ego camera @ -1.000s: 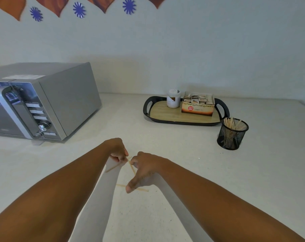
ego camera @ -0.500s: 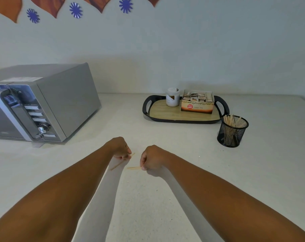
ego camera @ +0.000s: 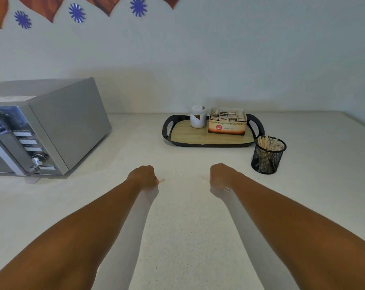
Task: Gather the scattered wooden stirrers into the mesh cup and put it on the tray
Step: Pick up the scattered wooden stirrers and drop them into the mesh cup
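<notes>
My left hand (ego camera: 142, 176) is closed in a fist above the white counter, and a wooden stirrer tip (ego camera: 162, 180) sticks out of it to the right. My right hand (ego camera: 220, 174) is also fisted, with a stirrer tip (ego camera: 204, 178) poking out to the left. The black mesh cup (ego camera: 267, 156) stands on the counter to the right of my right hand, with several stirrers upright in it. The black-rimmed tray (ego camera: 206, 136) with a wooden floor lies behind the cup, touching or nearly touching it.
A white jar (ego camera: 197, 116) and an open box of sachets (ego camera: 227, 121) stand on the tray. A silver microwave (ego camera: 41, 126) fills the left side of the counter. A wall runs along the back.
Both hands picked stirrers off the counter where they met, then drew apart. My right hand moved right toward the mesh cup; no loose stirrers show on the counter now.
</notes>
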The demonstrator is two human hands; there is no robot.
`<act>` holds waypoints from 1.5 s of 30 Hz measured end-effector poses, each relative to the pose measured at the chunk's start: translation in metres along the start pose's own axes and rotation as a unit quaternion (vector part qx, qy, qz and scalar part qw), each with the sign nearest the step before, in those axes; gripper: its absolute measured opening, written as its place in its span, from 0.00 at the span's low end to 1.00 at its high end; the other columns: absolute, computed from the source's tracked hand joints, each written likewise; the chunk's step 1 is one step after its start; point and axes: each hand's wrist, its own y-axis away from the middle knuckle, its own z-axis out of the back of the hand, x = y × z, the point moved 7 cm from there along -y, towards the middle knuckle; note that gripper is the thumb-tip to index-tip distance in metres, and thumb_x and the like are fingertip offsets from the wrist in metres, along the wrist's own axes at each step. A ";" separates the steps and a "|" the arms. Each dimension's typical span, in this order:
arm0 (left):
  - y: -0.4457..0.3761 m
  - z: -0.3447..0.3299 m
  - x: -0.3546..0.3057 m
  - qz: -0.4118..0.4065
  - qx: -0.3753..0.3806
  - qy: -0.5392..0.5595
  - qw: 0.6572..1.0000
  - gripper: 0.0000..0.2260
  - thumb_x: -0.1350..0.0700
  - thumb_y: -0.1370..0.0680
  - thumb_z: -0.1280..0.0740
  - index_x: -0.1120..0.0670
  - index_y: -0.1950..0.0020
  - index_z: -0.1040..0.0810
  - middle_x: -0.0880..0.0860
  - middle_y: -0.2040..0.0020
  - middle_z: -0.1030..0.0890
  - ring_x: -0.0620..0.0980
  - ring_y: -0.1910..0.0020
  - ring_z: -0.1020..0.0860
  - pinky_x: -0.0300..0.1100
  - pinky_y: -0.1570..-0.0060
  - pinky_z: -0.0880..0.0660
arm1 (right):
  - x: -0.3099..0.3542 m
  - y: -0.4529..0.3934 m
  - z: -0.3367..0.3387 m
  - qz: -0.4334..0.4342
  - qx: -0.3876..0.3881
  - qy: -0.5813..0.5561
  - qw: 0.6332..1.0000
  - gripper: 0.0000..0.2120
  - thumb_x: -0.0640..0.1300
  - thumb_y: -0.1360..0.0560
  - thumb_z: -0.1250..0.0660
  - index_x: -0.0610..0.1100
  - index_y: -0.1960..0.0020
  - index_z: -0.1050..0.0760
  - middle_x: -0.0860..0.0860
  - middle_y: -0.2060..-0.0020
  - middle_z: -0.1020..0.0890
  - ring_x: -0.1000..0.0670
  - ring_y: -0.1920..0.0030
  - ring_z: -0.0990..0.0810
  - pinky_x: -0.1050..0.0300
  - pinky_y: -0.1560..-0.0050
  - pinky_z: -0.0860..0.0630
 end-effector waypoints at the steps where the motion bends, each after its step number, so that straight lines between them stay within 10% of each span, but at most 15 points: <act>1: -0.001 -0.001 -0.005 -0.006 -0.003 -0.002 1.000 0.05 0.55 0.21 0.38 0.55 0.54 0.27 0.51 0.56 0.25 0.51 0.56 0.25 0.41 0.59 0.32 | -0.003 0.002 0.003 0.002 -0.014 -0.001 1.000 0.11 0.36 0.30 0.35 0.44 0.68 0.32 0.51 0.68 0.28 0.50 0.65 0.25 0.62 0.67 0.32; 4: -0.003 -0.003 -0.024 -0.026 -0.006 0.009 1.000 0.05 0.56 0.21 0.39 0.56 0.52 0.25 0.52 0.54 0.22 0.51 0.56 0.24 0.41 0.60 0.32 | -0.008 0.005 0.009 0.011 -0.039 -0.009 0.999 0.05 0.37 0.29 0.32 0.42 0.54 0.26 0.48 0.57 0.23 0.48 0.57 0.19 0.61 0.67 0.31; 10: -0.005 -0.001 -0.067 -0.061 -0.025 0.034 0.997 0.09 0.58 0.20 0.39 0.59 0.44 0.21 0.54 0.51 0.21 0.51 0.53 0.23 0.40 0.57 0.29 | -0.020 0.012 0.004 -0.025 0.015 -0.021 0.999 0.24 0.38 0.40 0.21 0.39 0.46 0.22 0.46 0.50 0.21 0.45 0.52 0.17 0.60 0.66 0.26; 22: -0.019 0.010 -0.134 -0.099 -0.042 0.195 0.975 0.08 0.56 0.21 0.31 0.54 0.43 0.17 0.51 0.41 0.20 0.51 0.41 0.23 0.39 0.49 0.30 | -0.055 0.014 0.012 -0.044 -0.025 -0.094 0.994 0.04 0.41 0.27 0.32 0.41 0.59 0.21 0.48 0.60 0.22 0.47 0.53 0.22 0.61 0.65 0.31; 27: -0.018 -0.007 -0.161 -0.099 0.045 0.170 0.979 0.09 0.54 0.23 0.30 0.58 0.47 0.16 0.52 0.51 0.17 0.51 0.49 0.19 0.41 0.54 0.24 | -0.069 0.025 0.017 -0.112 0.014 -0.127 0.985 0.11 0.30 0.44 0.39 0.44 0.76 0.35 0.49 0.73 0.33 0.51 0.75 0.36 0.64 0.73 0.39; 34: -0.008 -0.016 -0.198 -0.097 0.039 0.159 0.982 0.08 0.53 0.23 0.31 0.58 0.53 0.20 0.51 0.63 0.25 0.49 0.59 0.24 0.38 0.65 0.32 | -0.088 0.035 0.020 -0.126 -0.011 -0.226 0.966 0.20 0.28 0.36 0.38 0.36 0.47 0.20 0.41 0.43 0.19 0.44 0.59 0.20 0.59 0.72 0.34; 45: -0.001 -0.015 -0.227 -0.119 -0.014 0.167 0.979 0.08 0.56 0.24 0.27 0.57 0.47 0.15 0.53 0.53 0.15 0.50 0.55 0.18 0.39 0.59 0.23 | -0.107 0.036 0.012 -0.146 -0.018 -0.299 0.943 0.22 0.31 0.28 0.36 0.35 0.34 0.28 0.43 0.53 0.23 0.44 0.57 0.20 0.55 0.54 0.21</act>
